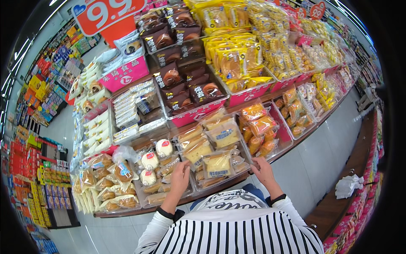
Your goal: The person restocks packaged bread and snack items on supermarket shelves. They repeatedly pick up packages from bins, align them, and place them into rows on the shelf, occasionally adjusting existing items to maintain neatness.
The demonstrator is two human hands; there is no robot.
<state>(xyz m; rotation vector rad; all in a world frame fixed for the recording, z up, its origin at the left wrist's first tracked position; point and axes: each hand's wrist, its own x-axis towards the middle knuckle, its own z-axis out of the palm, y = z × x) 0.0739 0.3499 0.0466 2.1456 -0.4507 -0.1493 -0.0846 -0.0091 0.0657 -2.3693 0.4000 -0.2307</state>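
Note:
In front of me is a clear plastic bin (224, 182) of wrapped bread slices (218, 165), some standing in rows, with one pack lying flat near the front. My left hand (180, 176) is at its left side, fingers bent around the rim. At the right front corner, my right hand (265, 173) has its fingers and thumb at the opposite rim. Left of this bin, another holds long wrapped rolls (158, 198) and round white packages with red labels (149, 161). Wrapped orange-coloured pastries (258, 122) fill the bin on the right.
Behind, a tiered wooden display carries brown-wrapped buns (203, 90) and yellow-wrapped breads (236, 58). Cream-wrapped buns (111, 187) sit at front left. A large red price sign (106, 16) stands at back left. White plastic bags (349, 186) lie on a brown ledge at right.

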